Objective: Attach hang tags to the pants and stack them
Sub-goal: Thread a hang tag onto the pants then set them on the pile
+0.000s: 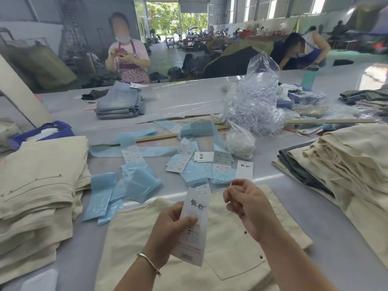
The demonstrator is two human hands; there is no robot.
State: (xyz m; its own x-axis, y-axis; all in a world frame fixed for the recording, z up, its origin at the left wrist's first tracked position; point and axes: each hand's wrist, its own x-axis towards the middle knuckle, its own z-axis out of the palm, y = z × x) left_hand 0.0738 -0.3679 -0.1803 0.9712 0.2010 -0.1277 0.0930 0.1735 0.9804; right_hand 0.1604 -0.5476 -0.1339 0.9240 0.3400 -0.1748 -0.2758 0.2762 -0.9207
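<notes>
Left hand [170, 222] pinches tag [194, 225] upright, prob. so its top faces right hand [241, 201], just beside, fingers curled pinching thin white fastener [231, 182]. Pants [210, 259] flat under both hands, ready for tagging; stack [39, 185] to left.

held hang tag [194, 223]: "恒敌" | table tag [244, 170]: same characters | small print unreadable

A wide doorway [162, 24] opens onto sunlit trees. Right of it, tall windows [273, 7] line the wall; below it, a pale concrete floor [165, 57] runs toward the grey surface [184, 95].
</notes>
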